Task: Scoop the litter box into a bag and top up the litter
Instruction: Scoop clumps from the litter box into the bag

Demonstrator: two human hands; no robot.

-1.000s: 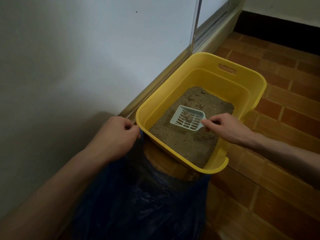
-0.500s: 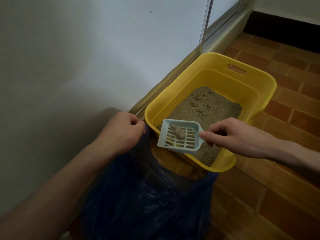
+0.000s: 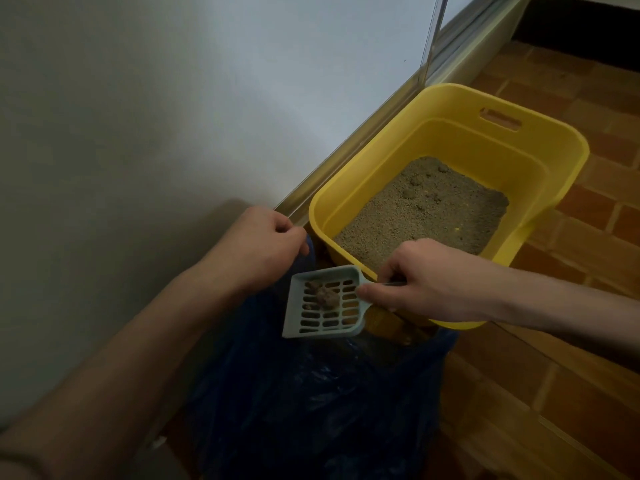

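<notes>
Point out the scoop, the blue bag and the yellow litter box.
scoop (image 3: 323, 308): head view, on its slotted floor, beside the clumps.
blue bag (image 3: 311, 403): head view, on the dark plastic below the scoop.
yellow litter box (image 3: 460, 140): head view, on its far inner wall above the litter.

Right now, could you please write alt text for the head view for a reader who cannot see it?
A right hand holds a slotted scoop with clumps over an open blue bag, which the left hand grips. A yellow litter box sits behind on tile.
</notes>
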